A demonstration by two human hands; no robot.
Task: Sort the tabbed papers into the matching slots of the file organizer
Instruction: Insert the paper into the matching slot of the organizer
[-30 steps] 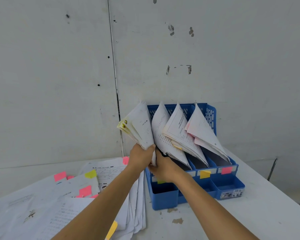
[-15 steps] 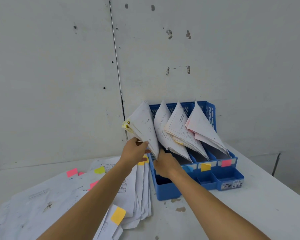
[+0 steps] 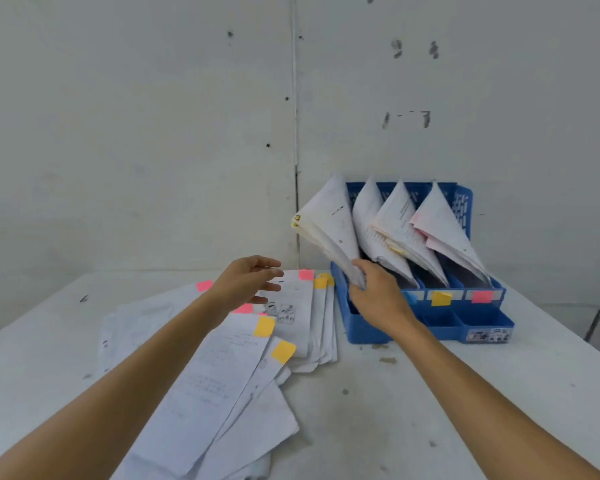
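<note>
tabbed papers [image 3: 222,368] lie beneath the released left hand [image 3: 244,284]; right hand [image 3: 378,299] grasps a bundle [image 3: 329,230], seemingly inside the file organizer [image 3: 364,332].

Blue file organizer [image 3: 430,332] — slots hold leaning sheaves [image 3: 329,223]; tabbed papers [image 3: 222,368] fanned beside it.

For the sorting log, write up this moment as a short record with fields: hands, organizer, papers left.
left hand: open, above the loose papers, holding nothing
right hand: grips the leftmost sheaf in the organizer
organizer: blue, four slots, all holding papers
loose papers: spread on the table, yellow and pink tabs
</note>
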